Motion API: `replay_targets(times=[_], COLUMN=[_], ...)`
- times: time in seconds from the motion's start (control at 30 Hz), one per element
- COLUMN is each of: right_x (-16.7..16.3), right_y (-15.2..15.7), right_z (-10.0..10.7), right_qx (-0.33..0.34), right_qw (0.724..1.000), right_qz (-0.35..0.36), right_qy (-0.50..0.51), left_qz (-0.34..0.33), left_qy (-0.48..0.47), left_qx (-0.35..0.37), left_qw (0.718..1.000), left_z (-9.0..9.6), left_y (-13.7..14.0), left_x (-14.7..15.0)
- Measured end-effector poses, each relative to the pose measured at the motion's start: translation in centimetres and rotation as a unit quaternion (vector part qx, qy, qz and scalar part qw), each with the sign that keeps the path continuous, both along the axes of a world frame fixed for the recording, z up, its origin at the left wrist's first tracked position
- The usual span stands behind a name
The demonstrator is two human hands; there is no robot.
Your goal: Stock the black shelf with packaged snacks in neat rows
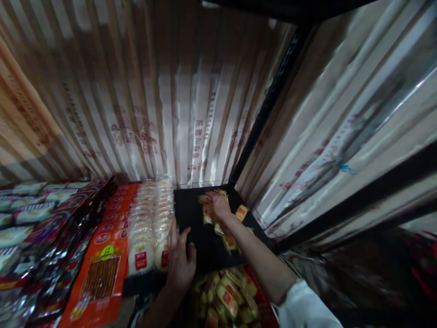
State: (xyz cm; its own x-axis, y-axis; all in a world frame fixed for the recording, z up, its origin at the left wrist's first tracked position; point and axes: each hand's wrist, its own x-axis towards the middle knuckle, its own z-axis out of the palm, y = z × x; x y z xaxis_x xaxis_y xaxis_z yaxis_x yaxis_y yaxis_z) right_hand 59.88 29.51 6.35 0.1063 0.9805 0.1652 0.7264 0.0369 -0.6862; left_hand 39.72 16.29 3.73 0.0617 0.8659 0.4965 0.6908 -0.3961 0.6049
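My left hand [180,262] is open, fingers and thumb spread, beside the right-hand row of round white wrapped cakes [160,232]. Whether it touches them I cannot tell. Toward the back corner of the black shelf [196,243], my right hand [218,207] bends its fingers over a small yellow-wrapped snack packet [207,214]. Its fingertips are partly hidden among the packets. Several similar packets lie below its wrist, and one packet with a red label [241,212] lies to the right. Nearer to me, a box [251,275] with a red side holds many more yellow packets [227,296].
Left of the cakes lie an orange snack bag [102,264] and dark glossy packages [51,255]. A black upright post [266,109] stands at the shelf's back corner. Pleated printed sheeting [191,114] hangs behind, and more sheeting [327,118] covers the right side.
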Motion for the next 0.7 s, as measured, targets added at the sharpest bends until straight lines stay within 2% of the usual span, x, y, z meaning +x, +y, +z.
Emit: replay_targets(times=[0.23,0.43,0.5,0.57,0.7], right_x=[1.3,1.2,0.8,0.1,-1.3], right_y=[3.7,4.6,4.7,4.4,3.2], right_z=[-0.5,-0.4,-0.2,0.0,1.1], right_qx=[-0.095,-0.097,-0.096,-0.116,-0.194], right_qw=[0.991,0.99,0.991,0.975,0.883], right_qz=[0.042,0.078,0.091,0.095,0.079], right_qy=[-0.089,-0.073,0.018,0.167,0.421], left_qz=[-0.03,-0.013,0.004,0.003,-0.011], left_qy=[-0.058,-0.146,-0.172,-0.197,-0.256], left_qx=[-0.111,-0.228,-0.257,-0.284,-0.314], left_qw=[0.992,0.963,0.951,0.938,0.914], left_z=[0.9,1.1,1.4,2.0,2.9], left_y=[2.7,6.8,8.2,9.5,11.4], left_x=[2.7,3.8,4.0,4.0,3.6])
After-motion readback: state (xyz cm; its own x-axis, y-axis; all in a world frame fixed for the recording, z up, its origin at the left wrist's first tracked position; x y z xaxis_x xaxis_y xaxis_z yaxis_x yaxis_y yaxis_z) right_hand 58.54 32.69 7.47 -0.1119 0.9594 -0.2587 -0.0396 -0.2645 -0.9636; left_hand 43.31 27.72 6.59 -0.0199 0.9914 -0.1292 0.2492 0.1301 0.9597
